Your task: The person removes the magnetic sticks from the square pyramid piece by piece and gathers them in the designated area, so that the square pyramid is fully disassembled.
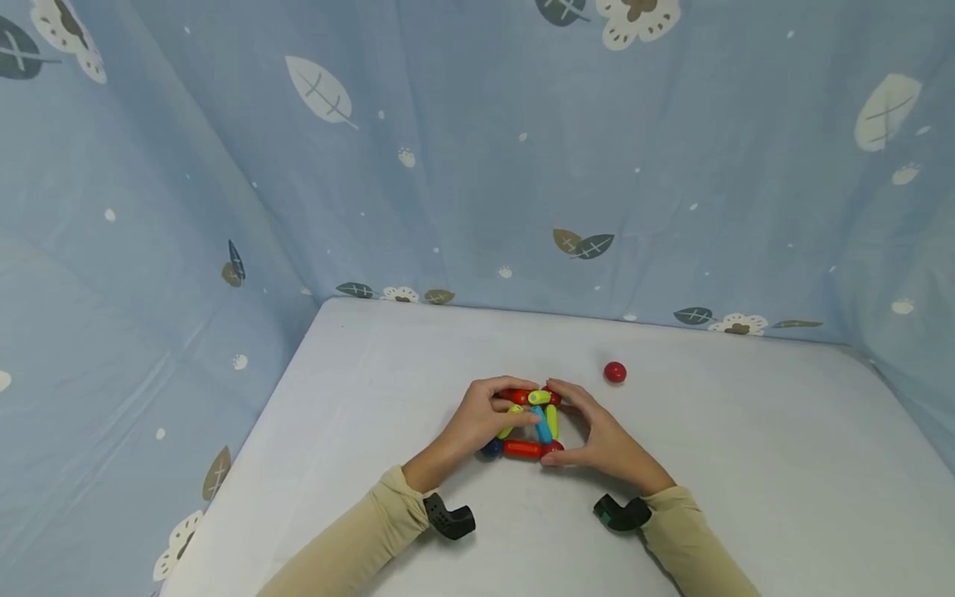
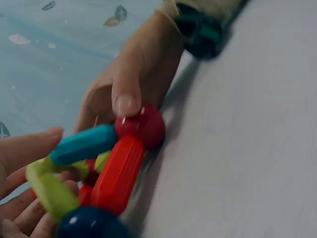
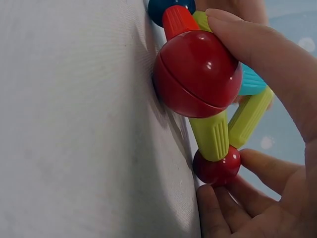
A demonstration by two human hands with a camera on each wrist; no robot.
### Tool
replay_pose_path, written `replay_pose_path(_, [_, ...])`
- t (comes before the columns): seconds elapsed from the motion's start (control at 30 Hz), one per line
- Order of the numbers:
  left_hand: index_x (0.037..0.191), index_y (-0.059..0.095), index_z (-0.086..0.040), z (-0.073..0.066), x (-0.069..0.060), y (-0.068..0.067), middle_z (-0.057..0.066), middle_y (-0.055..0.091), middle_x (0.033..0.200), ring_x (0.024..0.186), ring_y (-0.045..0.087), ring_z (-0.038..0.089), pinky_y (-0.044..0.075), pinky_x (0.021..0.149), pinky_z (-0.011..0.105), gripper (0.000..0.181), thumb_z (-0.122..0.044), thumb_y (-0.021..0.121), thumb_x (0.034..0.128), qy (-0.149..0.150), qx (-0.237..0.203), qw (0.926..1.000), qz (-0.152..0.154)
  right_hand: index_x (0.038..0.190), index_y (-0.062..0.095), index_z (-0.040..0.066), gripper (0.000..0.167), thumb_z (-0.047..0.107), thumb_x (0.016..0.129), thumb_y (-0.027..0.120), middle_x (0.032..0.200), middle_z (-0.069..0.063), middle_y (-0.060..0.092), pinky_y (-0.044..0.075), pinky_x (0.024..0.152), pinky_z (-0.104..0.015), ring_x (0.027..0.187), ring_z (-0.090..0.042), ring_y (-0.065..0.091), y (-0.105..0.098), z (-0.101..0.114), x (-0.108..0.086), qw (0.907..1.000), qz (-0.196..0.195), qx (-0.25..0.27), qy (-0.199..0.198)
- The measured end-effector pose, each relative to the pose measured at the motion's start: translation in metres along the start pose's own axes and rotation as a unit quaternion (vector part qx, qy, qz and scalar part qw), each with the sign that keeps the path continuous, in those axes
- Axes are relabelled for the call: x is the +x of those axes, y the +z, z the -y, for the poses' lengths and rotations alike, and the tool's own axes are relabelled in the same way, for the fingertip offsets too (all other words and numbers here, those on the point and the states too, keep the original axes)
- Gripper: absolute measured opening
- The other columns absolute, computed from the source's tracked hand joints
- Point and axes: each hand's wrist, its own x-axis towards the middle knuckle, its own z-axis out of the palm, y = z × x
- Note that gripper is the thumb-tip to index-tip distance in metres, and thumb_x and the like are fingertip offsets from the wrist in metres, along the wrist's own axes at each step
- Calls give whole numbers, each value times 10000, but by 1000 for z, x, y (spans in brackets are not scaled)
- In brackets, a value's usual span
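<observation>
Beige fabric sleeves [image 1: 351,539] lie nearest; the right hand [image 1: 610,446] grips two glossy red balls [image 3: 195,69], seemingly bracing them while the left hand [image 1: 481,414] pinches a light-blue plastic rod [image 2: 84,144].

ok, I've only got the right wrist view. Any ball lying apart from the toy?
Observer: Yes, a loose red ball on the table, past the right hand.
Operator: I see one red stick. Is there a second?
Observer: Yes, the head view shows a far red stick at the left hand.
Operator: Near end of the blue stick is hidden from me. What's it against?
Observer: The left wrist view shows it meeting the near red ball, under the right thumb.
</observation>
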Motion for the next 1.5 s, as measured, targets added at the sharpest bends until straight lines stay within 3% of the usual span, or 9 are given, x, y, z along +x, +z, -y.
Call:
replay_pose_path(0.1, [1399,634,-109,-2,-5,-4,101,656,1379,1004,760,190,589,811,227,595,-218,859,860,232,793,9966,-5,1589,385,185,1006,371,763,928,1626,-30,404,423,1174,-451,1425,-276,485,2,-2,0,10000,-18,-30,-25])
replay_pose_path(0.17, [1432,598,-109,-3,-10,-8,106,623,1415,1035,749,215,599,812,247,659,-231,872,846,497,1373,9892,-91,1589,387,183,1002,375,766,925,1626,-35,406,429,1172,-436,1425,-277,485,4,-4,0,10000,-13,-48,-11])
replay_pose_path(0.27, [1390,598,-97,-2,-19,-13,83,625,1364,950,704,187,561,774,216,663,-237,898,816,837,2260,9698,-385,1590,386,189,1009,407,763,921,1631,-32,402,422,1175,-464,1439,-273,473,5,-4,1,10000,13,-77,48])
replay_pose_path(0.37, [1230,635,-102,0,-27,-17,48,658,1162,776,595,122,480,649,208,536,-232,916,792,906,2656,9584,-515,1593,383,197,1025,427,752,923,1638,-24,394,404,1175,-514,1456,-277,455,4,-2,1,9999,19,-95,117])
replay_pose_path(0.57, [1031,634,-173,-6,-29,-22,-52,666,900,605,508,33,447,534,204,311,-187,875,835,616,2629,9628,63,1595,376,203,1040,437,744,926,1646,-18,382,389,1177,-526,1474,-286,440,0,1,0,9996,-13,-180,201])
replay_pose_path(0.7, [1034,640,-176,-9,-29,-25,-53,640,805,629,510,35,444,558,207,278,-197,854,859,499,2815,9578,310,1596,375,198,1038,429,747,925,1650,-28,375,387,1175,-516,1486,-299,426,-1,3,1,9996,19,-161,211])
replay_pose_path(0.87, [1069,636,-157,-8,-28,-26,-64,606,786,637,490,38,418,562,202,266,-186,828,888,591,2958,9522,477,1593,383,187,1029,414,749,927,1645,-33,383,380,1177,-517,1487,-301,425,-2,3,1,9998,4,-138,167])
replay_pose_path(1.17, [1108,614,-167,-8,-30,-25,-65,568,767,655,480,48,404,583,204,280,-197,808,909,588,3084,9480,514,1587,394,175,1010,392,756,927,1629,-32,403,405,1164,-487,1461,-286,457,-1,1,1,9999,-39,-84,109])
replay_pose_path(1.5, [1107,608,-166,-8,-31,-25,-39,700,969,757,607,54,496,654,223,275,-160,801,910,536,2895,9549,378,1580,404,161,1007,381,751,932,1616,-44,418,425,1143,-474,1436,-297,493,-1,0,0,9999,-96,21,77])
